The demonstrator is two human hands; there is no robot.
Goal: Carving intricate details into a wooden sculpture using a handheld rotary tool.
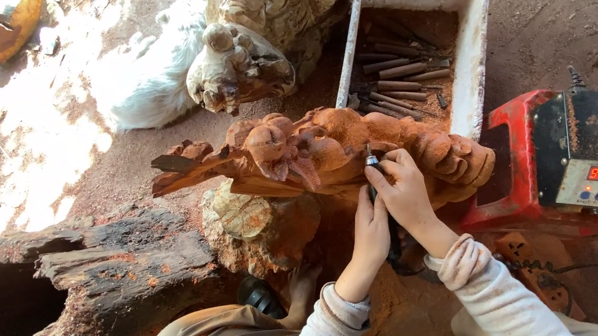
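A slim rotary carving tool (372, 169) is held near the middle of the view, its long axis running almost straight from six o'clock up to twelve o'clock, with the metal tip pointing to twelve and pressed against the reddish wood carving (328, 152). The carving itself lies with its long axis from nine to three o'clock, its jagged narrow end toward nine and its rounded, ribbed end toward three. The tool's upper barrel is pinched by the fingers of the right hand (403, 188), which is clenched around it just below the tip. The lower part of the tool is gripped by the left hand (371, 236), closed on the shaft at six o'clock from the right hand, the two hands touching. The carving is supported on a pale burl stump (256, 226). At nine o'clock from the stump a dark hollow log (80, 291) is seen. At one o'clock from the carving a white tray (474, 47) filled with chisels (400, 78) is placed. At three o'clock a red machine (542, 155) with a lit display is set on the dusty ground.
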